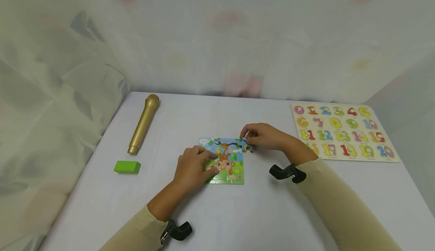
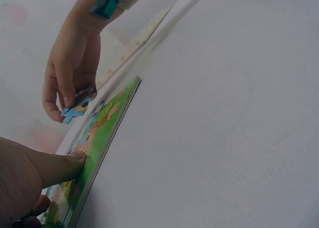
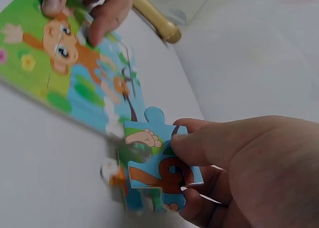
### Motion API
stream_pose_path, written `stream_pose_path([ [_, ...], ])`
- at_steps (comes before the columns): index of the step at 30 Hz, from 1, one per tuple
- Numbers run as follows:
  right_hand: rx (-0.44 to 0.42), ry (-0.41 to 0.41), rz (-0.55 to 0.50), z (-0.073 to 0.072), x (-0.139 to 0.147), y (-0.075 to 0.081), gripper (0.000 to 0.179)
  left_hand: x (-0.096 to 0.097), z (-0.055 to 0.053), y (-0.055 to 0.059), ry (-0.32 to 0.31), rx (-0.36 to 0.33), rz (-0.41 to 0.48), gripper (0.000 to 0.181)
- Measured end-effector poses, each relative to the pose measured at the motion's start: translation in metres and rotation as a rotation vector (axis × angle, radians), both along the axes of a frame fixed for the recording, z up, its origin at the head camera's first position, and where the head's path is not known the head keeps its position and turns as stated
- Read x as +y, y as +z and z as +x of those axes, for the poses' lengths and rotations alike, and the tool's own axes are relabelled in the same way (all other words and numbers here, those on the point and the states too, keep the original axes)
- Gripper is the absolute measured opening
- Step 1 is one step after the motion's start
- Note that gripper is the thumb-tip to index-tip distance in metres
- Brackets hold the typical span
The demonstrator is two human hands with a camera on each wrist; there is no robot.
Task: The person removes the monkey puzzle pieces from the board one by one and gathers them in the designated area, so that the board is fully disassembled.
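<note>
A monkey picture puzzle (image 1: 225,168) lies flat on the white table, its frame edged blue above and green below. My left hand (image 1: 193,168) rests on its left part, thumb and fingertips touching the picture. Just off the puzzle's upper right corner, my right hand (image 1: 266,135) pinches a puzzle piece (image 3: 162,160) between thumb and fingers. The piece is blue with a brown curled tail and a small foot. Beneath it in the right wrist view, another puzzle piece (image 3: 131,198) shows, partly covered and blurred.
A gold microphone (image 1: 144,124) and a green block (image 1: 127,167) lie to the left. On the right is a number board (image 1: 344,132) with coloured numerals. White patterned cloth (image 1: 190,47) hangs behind the table and at its sides.
</note>
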State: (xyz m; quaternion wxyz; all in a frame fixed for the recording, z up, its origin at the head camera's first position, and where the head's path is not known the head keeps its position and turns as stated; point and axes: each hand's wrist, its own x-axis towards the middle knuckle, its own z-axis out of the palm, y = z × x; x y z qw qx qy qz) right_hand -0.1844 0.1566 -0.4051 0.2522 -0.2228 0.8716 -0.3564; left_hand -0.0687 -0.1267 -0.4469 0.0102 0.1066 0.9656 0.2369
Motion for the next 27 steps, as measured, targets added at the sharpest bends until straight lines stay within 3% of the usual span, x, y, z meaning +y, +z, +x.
stream_pose_path([
  [14,-0.036,-0.03,-0.01,0.004,0.047,-0.005,0.014,0.002,0.0,0.001,-0.011,-0.003,-0.004,0.041],
  [22,-0.047,-0.05,0.021,0.001,0.057,-0.011,0.014,0.002,0.0,0.002,-0.018,0.009,-0.012,0.04],
  [27,0.006,-0.075,0.038,0.002,0.055,-0.015,0.013,0.002,0.001,0.001,-0.02,0.014,-0.013,0.039],
])
